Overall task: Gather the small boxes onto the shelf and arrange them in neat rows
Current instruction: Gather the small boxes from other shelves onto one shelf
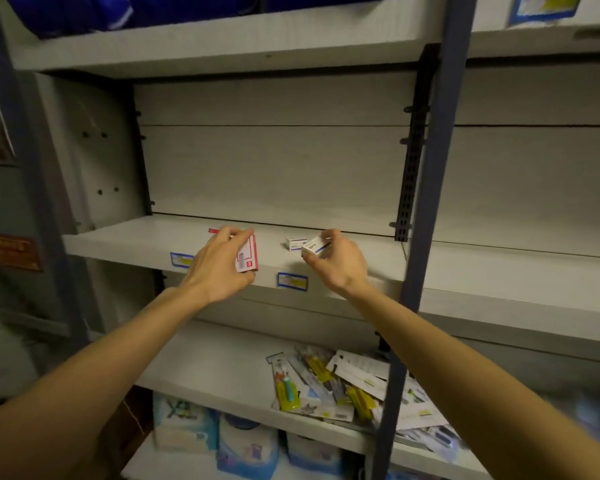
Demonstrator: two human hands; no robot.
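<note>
Two bare forearms reaching up to the shelf (125, 239). Left hand (219, 268) gripping red box (248, 256) above shelf's front edge. Right hand (340, 261) pinching white box (315, 247), just beside another white box (294, 243) lying on shelf.

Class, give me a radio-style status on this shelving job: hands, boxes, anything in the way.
Left hand grips red-and-white box at shelf edge. Right hand pinches small white box; another white box already on shelf. Nothing in the way.
</note>
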